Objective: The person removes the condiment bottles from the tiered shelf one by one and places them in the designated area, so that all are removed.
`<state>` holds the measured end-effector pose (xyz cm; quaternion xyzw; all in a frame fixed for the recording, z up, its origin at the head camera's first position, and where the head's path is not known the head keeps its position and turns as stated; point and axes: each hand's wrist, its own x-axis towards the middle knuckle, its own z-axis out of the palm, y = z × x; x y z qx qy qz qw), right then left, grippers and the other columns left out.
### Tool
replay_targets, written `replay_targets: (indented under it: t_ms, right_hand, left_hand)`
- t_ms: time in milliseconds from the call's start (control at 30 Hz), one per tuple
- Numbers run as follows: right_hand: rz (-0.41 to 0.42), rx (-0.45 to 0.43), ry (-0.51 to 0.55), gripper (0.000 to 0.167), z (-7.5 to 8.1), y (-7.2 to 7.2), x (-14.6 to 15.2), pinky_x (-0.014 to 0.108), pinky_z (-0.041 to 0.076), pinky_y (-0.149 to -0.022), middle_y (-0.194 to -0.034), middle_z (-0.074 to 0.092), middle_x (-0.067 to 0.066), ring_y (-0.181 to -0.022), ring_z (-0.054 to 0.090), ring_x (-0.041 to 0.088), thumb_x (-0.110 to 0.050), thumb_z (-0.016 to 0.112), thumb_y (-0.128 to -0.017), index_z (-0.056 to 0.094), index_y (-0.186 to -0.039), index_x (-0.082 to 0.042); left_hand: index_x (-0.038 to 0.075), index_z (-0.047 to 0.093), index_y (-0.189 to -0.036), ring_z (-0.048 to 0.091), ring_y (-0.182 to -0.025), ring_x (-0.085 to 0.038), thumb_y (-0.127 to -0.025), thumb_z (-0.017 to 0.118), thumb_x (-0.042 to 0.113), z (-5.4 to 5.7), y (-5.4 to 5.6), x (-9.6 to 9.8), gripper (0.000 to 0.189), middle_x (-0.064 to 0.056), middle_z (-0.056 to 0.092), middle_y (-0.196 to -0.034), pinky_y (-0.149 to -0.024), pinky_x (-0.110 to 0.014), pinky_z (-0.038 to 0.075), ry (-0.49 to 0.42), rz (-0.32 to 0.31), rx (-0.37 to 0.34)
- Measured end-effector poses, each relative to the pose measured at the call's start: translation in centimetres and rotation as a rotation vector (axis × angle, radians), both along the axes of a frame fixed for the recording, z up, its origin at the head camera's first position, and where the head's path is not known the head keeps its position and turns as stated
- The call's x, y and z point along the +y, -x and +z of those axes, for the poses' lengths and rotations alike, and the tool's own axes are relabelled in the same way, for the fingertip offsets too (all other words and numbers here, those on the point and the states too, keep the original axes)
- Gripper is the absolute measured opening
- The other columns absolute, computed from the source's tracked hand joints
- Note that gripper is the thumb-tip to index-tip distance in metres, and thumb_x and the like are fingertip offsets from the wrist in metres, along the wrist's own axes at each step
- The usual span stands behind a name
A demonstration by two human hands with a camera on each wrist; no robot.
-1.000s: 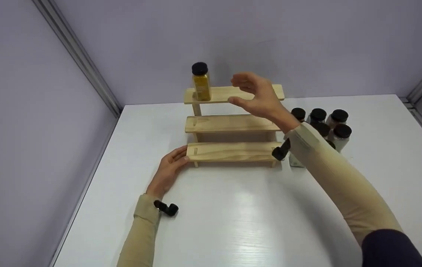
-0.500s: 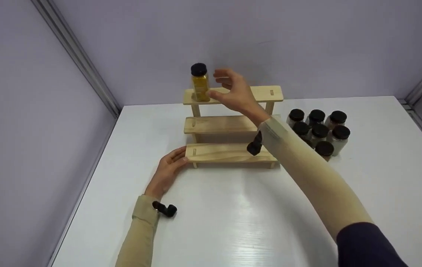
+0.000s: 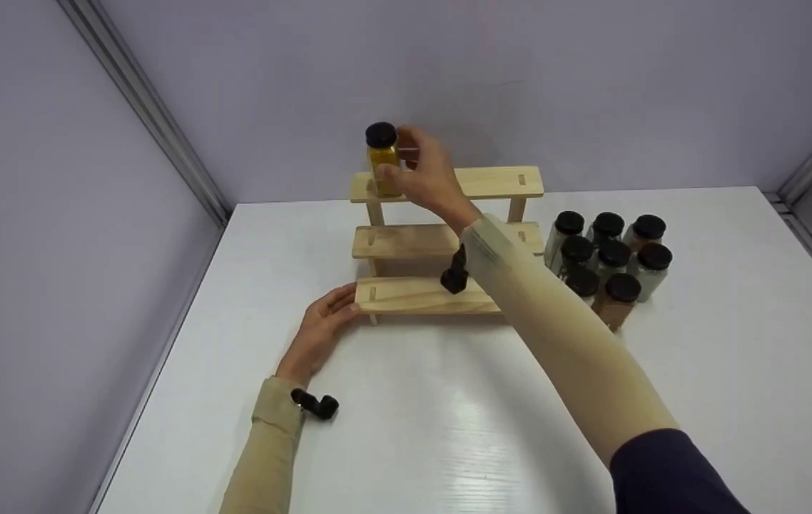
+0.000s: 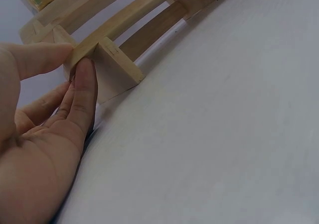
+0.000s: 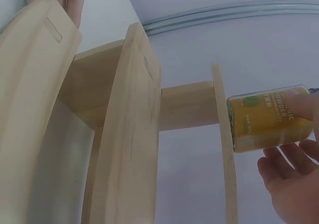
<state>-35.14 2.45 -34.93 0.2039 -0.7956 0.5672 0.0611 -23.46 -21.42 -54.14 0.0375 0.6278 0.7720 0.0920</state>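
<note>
A three-tier wooden rack (image 3: 413, 240) stands on the white table. My left hand (image 3: 319, 330) pinches the left end of its lowest board (image 4: 113, 31), thumb on top and fingers underneath. At the left end of the top board stands an upright jar of turmeric powder (image 5: 269, 118), yellow with a black lid (image 3: 381, 134). My right hand (image 3: 429, 175) reaches round this jar from the right, thumb (image 5: 302, 104) on the front label and fingers (image 5: 281, 167) on the other side. The jar's base is right at the board.
Several black-lidded spice jars (image 3: 613, 255) stand clustered on the table to the right of the rack, the nearest partly behind my right forearm. A pale wall (image 3: 591, 93) rises behind the rack, and another wall (image 3: 56, 250) borders the table at left.
My right hand has moved left along the top board to the turmeric jar and closed round it. The jar and my left hand have stayed in place.
</note>
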Motion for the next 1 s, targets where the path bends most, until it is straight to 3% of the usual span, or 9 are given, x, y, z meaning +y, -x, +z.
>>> replay_targets:
  t_ms: [267,667,1000]
  right_hand:
    - [-0.012,-0.009,0.0,0.052,0.1,0.0,0.0,0.027,0.05,-0.116,-0.147,0.062,0.011,-0.136,0.06,0.022,-0.013,0.073,-0.103,0.055,-0.153,-0.009]
    - [-0.024,0.054,0.028,0.047,0.2,-0.5,1.4,0.03,0.053,-0.114,-0.143,0.065,0.012,-0.132,0.064,0.023,-0.009,0.074,-0.102,0.061,-0.147,-0.007]
    - [-0.012,0.055,0.062,0.05,0.6,-2.0,3.2,0.028,0.054,-0.112,-0.143,0.065,0.013,-0.132,0.064,0.024,-0.008,0.076,-0.1,0.061,-0.148,-0.006]
  left_hand:
    - [-0.005,0.047,-0.156,0.06,-0.135,-0.023,-0.106,0.062,0.001,0.3,0.1,0.2,0.053,-0.024,0.05,-0.159,-0.112,-0.027,0.053,-0.006,0.006,-0.009]
    - [-0.004,0.047,-0.156,0.058,-0.138,-0.024,-0.106,0.063,0.003,0.3,0.1,0.7,0.053,-0.023,0.051,-0.158,-0.115,-0.029,0.051,-0.009,-0.015,0.001]
    - [-0.003,0.045,-0.158,0.058,-0.137,-0.023,-0.108,0.061,0.003,0.5,-0.2,0.5,0.054,-0.023,0.048,-0.16,-0.113,-0.027,0.052,0.006,-0.006,-0.002]
